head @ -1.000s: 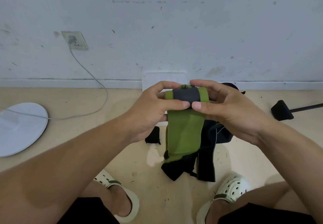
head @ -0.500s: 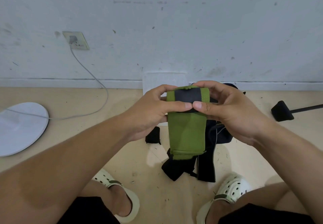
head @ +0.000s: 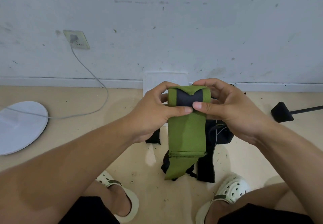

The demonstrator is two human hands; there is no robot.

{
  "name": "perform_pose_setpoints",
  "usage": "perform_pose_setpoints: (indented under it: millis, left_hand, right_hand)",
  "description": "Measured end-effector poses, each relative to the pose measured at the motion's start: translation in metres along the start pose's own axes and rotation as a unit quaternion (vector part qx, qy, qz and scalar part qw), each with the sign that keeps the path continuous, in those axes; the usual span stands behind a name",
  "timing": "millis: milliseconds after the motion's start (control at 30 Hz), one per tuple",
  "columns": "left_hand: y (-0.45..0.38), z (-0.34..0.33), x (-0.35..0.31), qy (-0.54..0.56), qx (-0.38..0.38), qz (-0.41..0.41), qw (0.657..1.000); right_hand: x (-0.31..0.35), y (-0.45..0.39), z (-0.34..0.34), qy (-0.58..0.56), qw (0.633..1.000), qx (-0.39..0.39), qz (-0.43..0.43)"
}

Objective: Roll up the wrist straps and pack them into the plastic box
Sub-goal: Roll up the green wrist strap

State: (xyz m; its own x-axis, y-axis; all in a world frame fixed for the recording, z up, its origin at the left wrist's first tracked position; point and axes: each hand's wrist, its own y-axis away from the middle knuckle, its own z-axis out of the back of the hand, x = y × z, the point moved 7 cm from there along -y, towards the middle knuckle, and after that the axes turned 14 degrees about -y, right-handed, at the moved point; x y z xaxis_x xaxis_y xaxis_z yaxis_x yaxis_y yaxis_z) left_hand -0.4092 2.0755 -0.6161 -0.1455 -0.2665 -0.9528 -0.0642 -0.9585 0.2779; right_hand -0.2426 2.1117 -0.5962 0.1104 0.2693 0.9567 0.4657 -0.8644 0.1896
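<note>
You have the green strap held up in front of you over the floor, both hands clamped on its rolled top: your left hand pinches the roll from 9 o'clock, your right hand from 3 o'clock, thumbs meeting at the front on the dark patch. The unrolled tail hangs toward 6 o'clock, its end just above the black straps on the floor. If either thumb eases off, the roll will likely spring loose and unwind, since nothing fastens it yet. Uneven pull from one side could make it cone out and go too wide for the box, which seems to lie at 12 o'clock behind your hands, mostly hidden. The tail could also catch on the black straps.
</note>
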Motion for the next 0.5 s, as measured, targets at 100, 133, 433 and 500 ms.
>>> perform_pose_setpoints:
  millis: [100, 133, 433, 500]
  left_hand:
    - [-0.001, 0.001, -0.002, -0.025, -0.014, -0.027, 0.999]
    - [-0.001, 0.002, -0.003, -0.028, -0.018, -0.033, 0.999]
    - [0.0, 0.004, -0.002, -0.053, -0.022, -0.039, 0.998]
    - [-0.001, 0.004, 0.001, -0.053, -0.022, -0.015, 0.998]
  right_hand:
    - [-0.006, 0.0, -0.002, -0.013, 0.999, 0.002, -0.036]
    - [-0.009, 0.001, -0.003, -0.01, 0.999, 0.006, -0.049]
    - [-0.012, 0.002, -0.009, -0.014, 0.998, 0.013, -0.059]
    - [-0.009, 0.001, -0.007, -0.029, 0.999, 0.0, -0.044]
